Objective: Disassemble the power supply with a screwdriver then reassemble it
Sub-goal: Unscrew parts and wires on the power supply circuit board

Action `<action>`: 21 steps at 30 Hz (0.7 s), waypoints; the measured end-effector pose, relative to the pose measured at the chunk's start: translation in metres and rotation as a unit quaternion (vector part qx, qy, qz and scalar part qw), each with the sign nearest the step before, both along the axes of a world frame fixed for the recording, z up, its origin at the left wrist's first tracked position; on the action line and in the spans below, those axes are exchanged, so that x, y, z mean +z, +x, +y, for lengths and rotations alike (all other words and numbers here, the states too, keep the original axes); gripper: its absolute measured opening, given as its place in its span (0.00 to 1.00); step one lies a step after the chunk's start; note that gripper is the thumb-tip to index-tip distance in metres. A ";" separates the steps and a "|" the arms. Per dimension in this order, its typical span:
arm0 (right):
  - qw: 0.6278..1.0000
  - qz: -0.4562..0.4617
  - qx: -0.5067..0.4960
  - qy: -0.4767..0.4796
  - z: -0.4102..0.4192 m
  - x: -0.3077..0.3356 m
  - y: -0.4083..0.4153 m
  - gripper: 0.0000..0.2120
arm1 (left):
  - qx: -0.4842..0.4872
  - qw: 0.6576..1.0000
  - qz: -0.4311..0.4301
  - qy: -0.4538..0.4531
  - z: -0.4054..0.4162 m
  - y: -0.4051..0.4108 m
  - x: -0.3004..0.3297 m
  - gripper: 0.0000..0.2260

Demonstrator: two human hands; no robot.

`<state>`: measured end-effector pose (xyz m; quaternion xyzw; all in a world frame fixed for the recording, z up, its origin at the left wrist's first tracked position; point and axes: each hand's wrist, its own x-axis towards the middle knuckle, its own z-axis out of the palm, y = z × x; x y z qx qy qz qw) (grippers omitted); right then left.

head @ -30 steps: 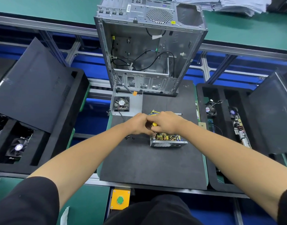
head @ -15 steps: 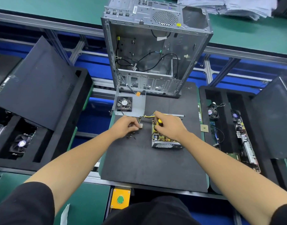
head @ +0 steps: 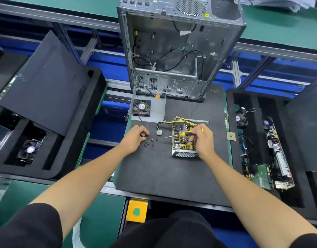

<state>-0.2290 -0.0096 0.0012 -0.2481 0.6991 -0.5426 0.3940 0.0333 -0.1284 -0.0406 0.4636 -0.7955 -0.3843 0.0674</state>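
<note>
Head view: my right hand [head: 202,140] grip pinches screwdriver [head: 185,134] over open power supply [head: 184,140], mid black mat [head: 163,172]. Left hand [head: 135,138] fingers curled at loose screws [head: 150,141], hold unclear. Board likely fragile; lift by stiff metal shell.

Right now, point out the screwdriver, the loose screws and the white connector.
screwdriver [head: 187,133]: head view, on the yellow-and-black handle held by the right hand.
loose screws [head: 150,142]: head view, middle of the cluster on the black mat.
white connector [head: 159,132]: head view, on the plug body at the cable end.
</note>
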 end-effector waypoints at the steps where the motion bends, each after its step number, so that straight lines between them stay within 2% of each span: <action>1: 1.000 -0.006 -0.017 0.000 0.000 0.000 -0.001 0.07 | 0.007 1.000 -0.002 -0.003 0.000 0.000 -0.001 0.10; 7: 0.998 0.008 -0.058 0.005 -0.002 0.004 -0.001 0.10 | 0.012 1.000 -0.026 0.005 -0.004 -0.007 -0.003 0.04; 13: 0.998 0.022 -0.060 0.004 -0.001 0.005 0.000 0.09 | 0.044 0.998 -0.047 0.004 -0.005 -0.014 -0.003 0.05; 21: 0.997 0.019 -0.071 0.006 -0.001 0.008 0.001 0.10 | 0.015 0.998 -0.055 0.003 -0.007 -0.019 -0.004 0.02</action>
